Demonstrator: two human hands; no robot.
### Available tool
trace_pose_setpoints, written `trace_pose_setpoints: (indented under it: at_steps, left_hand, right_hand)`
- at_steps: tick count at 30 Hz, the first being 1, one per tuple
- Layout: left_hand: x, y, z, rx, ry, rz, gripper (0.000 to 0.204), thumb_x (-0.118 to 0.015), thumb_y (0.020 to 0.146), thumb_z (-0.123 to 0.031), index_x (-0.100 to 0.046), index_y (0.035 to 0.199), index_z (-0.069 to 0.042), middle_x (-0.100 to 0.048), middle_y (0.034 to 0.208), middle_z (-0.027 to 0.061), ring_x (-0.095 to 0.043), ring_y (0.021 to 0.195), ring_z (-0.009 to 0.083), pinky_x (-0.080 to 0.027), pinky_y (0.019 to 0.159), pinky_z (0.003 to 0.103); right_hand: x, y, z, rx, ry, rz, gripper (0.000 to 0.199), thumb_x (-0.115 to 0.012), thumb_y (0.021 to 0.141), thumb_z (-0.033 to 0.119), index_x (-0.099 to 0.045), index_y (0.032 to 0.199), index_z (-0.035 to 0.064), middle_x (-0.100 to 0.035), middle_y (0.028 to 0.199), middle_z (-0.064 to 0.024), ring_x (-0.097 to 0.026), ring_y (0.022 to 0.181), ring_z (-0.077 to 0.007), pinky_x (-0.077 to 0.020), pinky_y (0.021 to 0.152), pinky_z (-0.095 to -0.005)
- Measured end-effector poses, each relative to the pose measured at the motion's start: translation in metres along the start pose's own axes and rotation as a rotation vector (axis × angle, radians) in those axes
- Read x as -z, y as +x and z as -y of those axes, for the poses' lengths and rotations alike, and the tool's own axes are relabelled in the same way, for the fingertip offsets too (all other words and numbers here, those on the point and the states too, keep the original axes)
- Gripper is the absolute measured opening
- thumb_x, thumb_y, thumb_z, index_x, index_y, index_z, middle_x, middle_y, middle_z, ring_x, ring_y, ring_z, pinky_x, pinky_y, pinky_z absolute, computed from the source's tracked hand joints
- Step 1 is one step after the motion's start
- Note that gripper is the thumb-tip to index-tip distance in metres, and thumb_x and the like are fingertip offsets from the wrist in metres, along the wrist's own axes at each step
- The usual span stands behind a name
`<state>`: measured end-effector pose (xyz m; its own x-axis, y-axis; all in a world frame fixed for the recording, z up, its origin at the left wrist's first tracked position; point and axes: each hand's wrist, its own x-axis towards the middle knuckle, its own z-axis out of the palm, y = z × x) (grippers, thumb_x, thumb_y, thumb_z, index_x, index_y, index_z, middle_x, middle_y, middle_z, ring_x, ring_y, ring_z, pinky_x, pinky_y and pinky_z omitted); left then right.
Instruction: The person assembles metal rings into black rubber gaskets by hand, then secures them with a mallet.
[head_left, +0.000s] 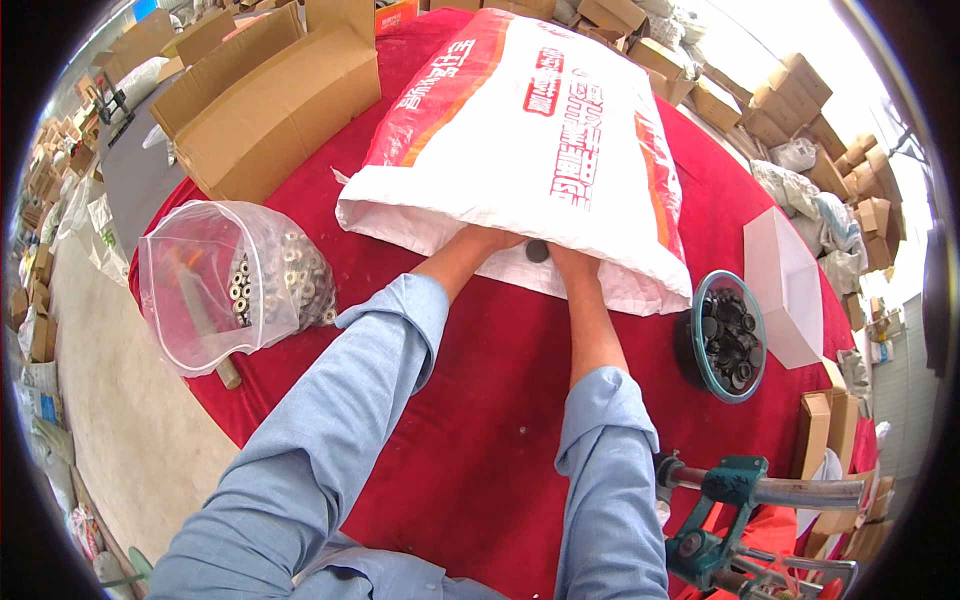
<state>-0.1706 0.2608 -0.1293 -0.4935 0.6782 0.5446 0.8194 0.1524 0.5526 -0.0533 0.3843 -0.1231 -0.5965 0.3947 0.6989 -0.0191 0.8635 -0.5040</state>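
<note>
A large white woven sack [500, 170] with red and orange side panels lies flat, its open mouth facing me. Both of my forearms reach into that mouth. My left hand [488, 238] shows only its back and wrist; the sack's upper layer covers the fingers. Of my right hand [574, 262] only the wrist and heel are visible, and the fingers are hidden inside too. Between the two hands, at the sack's opening, is a small dark round disc [537, 251]. Whether either hand touches it or grips anything cannot be made out.
A red cloth [460, 440] covers the round table. At left are a clear mesh-like bag [215, 290] of small metal rings and an open cardboard box [290, 110]. To the right stand a bowl [728, 385] of black round parts, a white box [780, 290] and a green metal hand press [715, 520].
</note>
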Motion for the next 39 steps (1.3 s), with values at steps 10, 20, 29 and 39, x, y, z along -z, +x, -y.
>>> trace_pose_setpoints:
  at_steps: [10, 20, 29, 39]
  left_hand:
    - [0.023, -0.014, -0.041, -0.063, 0.090, -0.120, 0.050, -0.067, 0.101, -0.039, -0.067, 0.140, -0.008, -0.067, 0.142, 0.0190, -0.060, 0.134, 0.0394, -0.044, 0.116, 0.049]
    - [0.058, -0.083, -0.090, -0.006, 0.125, 0.017, 0.035, -0.065, 0.094, -0.031, -0.078, 0.117, -0.008, -0.072, 0.127, 0.0143, -0.062, 0.122, 0.0363, -0.046, 0.106, 0.056]
    - [0.069, -0.161, -0.147, -0.033, 0.070, 0.017, 0.037, -0.063, 0.099, -0.028, -0.075, 0.129, -0.011, -0.065, 0.139, 0.0122, -0.054, 0.131, 0.0358, -0.042, 0.109, 0.055]
    - [0.106, -0.245, -0.217, -0.130, 0.093, 0.373, 0.061, -0.051, 0.109, -0.033, -0.045, 0.160, -0.002, -0.036, 0.172, 0.0184, -0.026, 0.162, 0.0373, -0.023, 0.127, 0.063]
  right_hand:
    - [0.031, 0.001, 0.025, 0.099, -0.133, 0.101, 0.042, -0.071, 0.097, 0.028, -0.071, 0.132, 0.0042, -0.071, 0.132, -0.0227, -0.064, 0.126, -0.0431, -0.0473, 0.111, -0.0505]
    - [0.071, -0.059, 0.086, 0.029, -0.074, 0.217, 0.038, -0.066, 0.096, 0.020, -0.069, 0.129, 0.0029, -0.069, 0.127, -0.0245, -0.062, 0.122, -0.0448, -0.0486, 0.108, -0.0540]
    - [0.118, -0.135, 0.127, -0.028, -0.102, 0.203, 0.042, -0.066, 0.098, 0.020, -0.065, 0.137, 0.0021, -0.061, 0.147, -0.0257, -0.053, 0.138, -0.0489, -0.0431, 0.119, -0.0550]
    - [0.188, -0.226, 0.188, -0.124, -0.182, 0.271, 0.063, -0.066, 0.097, 0.018, -0.051, 0.156, 0.0033, -0.049, 0.159, -0.0292, -0.045, 0.148, -0.0496, -0.0371, 0.123, -0.0561]
